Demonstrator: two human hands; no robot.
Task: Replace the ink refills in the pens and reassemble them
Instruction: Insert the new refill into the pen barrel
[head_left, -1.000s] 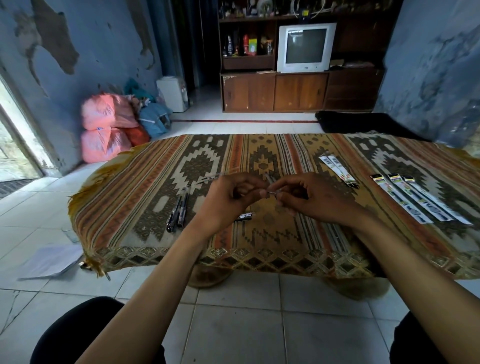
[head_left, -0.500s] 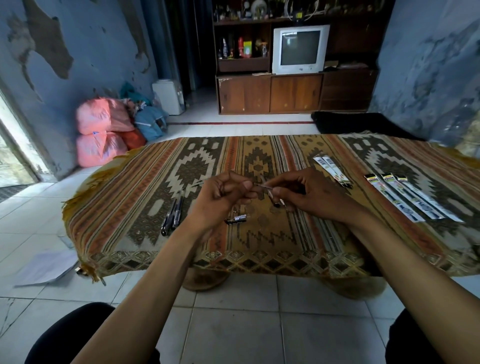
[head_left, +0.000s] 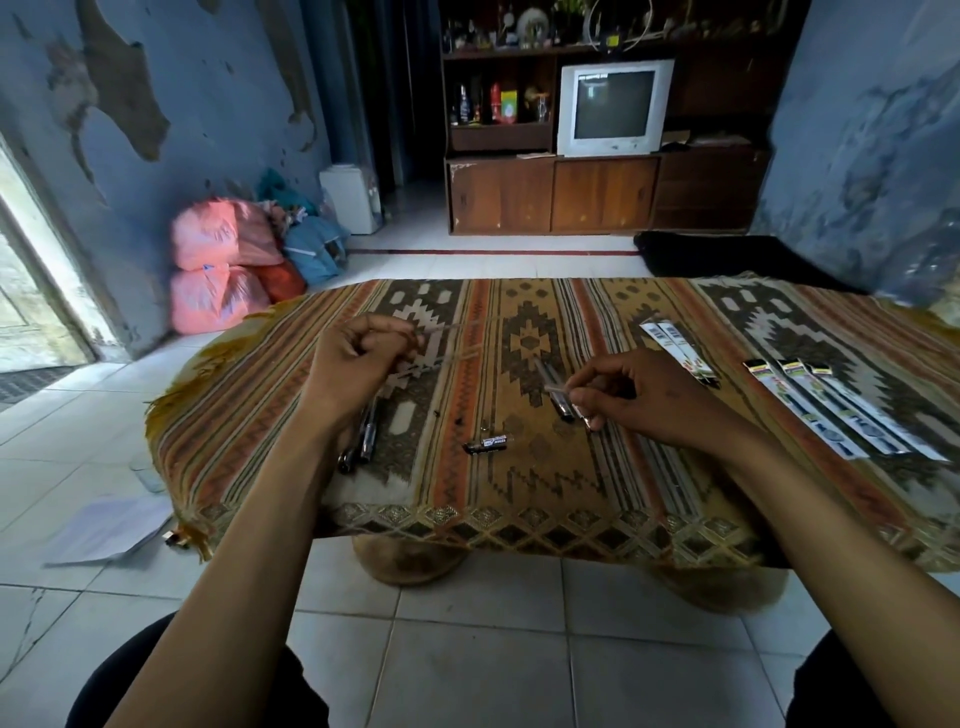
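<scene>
My left hand hovers over the patterned cloth and pinches a thin clear refill that points to the right. My right hand is lower, to the right, and pinches a slim clear pen part at its fingertips. Just under those fingertips a dark pen barrel lies on the cloth. Two dark pens lie side by side below my left wrist. A short black cap piece lies between my hands, near the front.
Two packets of refills lie right of centre, and three more packets lie further right. The cloth covers a low table with its front edge near my knees. A sheet of paper lies on the tiled floor at the left.
My hands, together at the centre before, have drawn apart. The left hand moved left with the thin refill, and the right hand moved right and down towards the cloth.
</scene>
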